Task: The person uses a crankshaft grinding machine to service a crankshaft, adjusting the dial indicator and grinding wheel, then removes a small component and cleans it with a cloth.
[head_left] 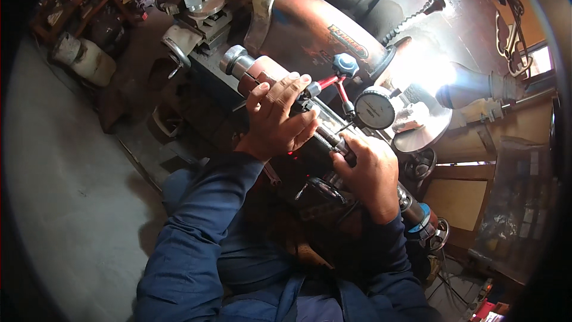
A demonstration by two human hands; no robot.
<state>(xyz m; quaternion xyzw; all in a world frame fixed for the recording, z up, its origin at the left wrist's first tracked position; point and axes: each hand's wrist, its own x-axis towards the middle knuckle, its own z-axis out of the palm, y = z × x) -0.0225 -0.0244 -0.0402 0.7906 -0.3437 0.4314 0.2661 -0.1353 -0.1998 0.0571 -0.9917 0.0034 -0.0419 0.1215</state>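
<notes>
A metal shaft (329, 138) lies in the right hand (372, 170), pinched between thumb and fingers, its visible length running up and left from that grip toward the left hand (275, 113). The left hand's fingers are spread over a reddish cylindrical machine part (269, 67); whether they press on it, I cannot tell. Just above the right-hand grip sits a round dial indicator (374, 108), beside a red jointed arm (329, 81) with a blue knob (345, 64). Farther above is an orange-red machine housing (319, 21); right of the grip, a lit lamp (473, 89); below it, a small handwheel (328, 191).
</notes>
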